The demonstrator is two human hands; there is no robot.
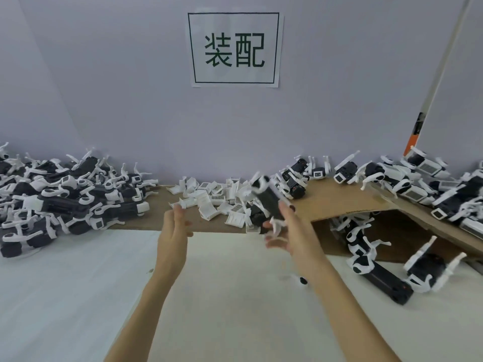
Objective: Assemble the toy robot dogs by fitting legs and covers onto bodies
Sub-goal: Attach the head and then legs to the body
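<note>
My right hand grips a black toy dog body with white legs, held tilted above the table's middle; the picture is blurred there. To its left, my left hand is raised with straight fingers and holds nothing. Just behind both hands lies a heap of white covers on a brown cardboard sheet.
A big pile of black-and-white dogs fills the left of the table. More dogs are heaped at the right, some under the lifted cardboard flap. A small black part lies on the white table. A paper sign hangs on the wall.
</note>
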